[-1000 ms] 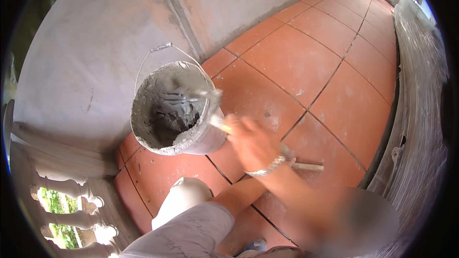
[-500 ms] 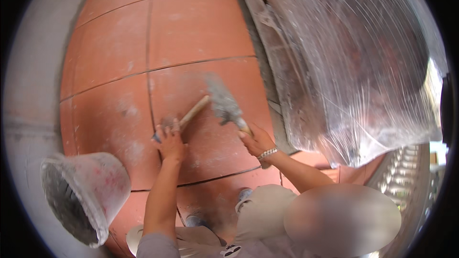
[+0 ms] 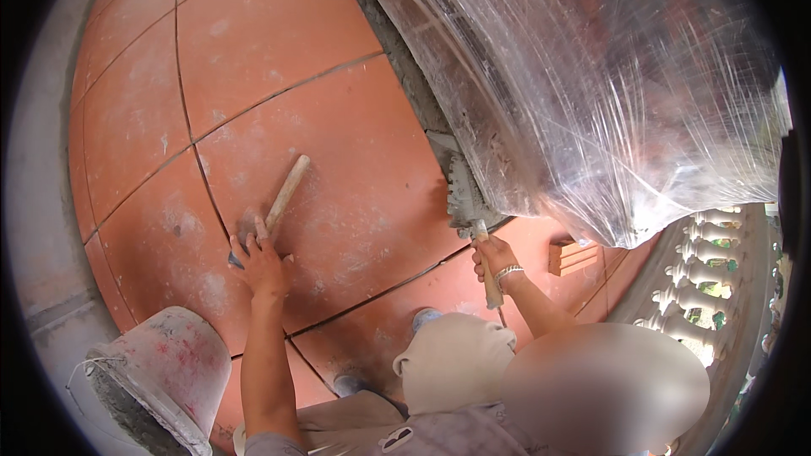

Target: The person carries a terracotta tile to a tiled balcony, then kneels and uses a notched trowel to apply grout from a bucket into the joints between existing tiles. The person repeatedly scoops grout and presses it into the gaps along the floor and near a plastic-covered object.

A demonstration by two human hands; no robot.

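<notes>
My right hand [image 3: 496, 260]: fingers wrapped around handle of trowel [image 3: 464, 196], grey-smeared blade at right edge of tiled floor [image 3: 329, 118], beside plastic-wrapped bulk [image 3: 617, 93]. My left hand [image 3: 265, 274]: fingers spread open over near end of wood-handled tool [image 3: 288, 192]; contact, cannot tell. Bucket [image 3: 176, 361] near left; brick [image 3: 573, 257] right of trowel.

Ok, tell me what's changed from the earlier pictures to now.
The right hand has carried the trowel away from the bucket and rightward over the tiles, to beside the plastic wrapping. The view has turned too, putting the bucket at lower left. Unchanged: the right hand grips the trowel; since the second picture, the left hand stays at the wooden-handled tool.
</notes>
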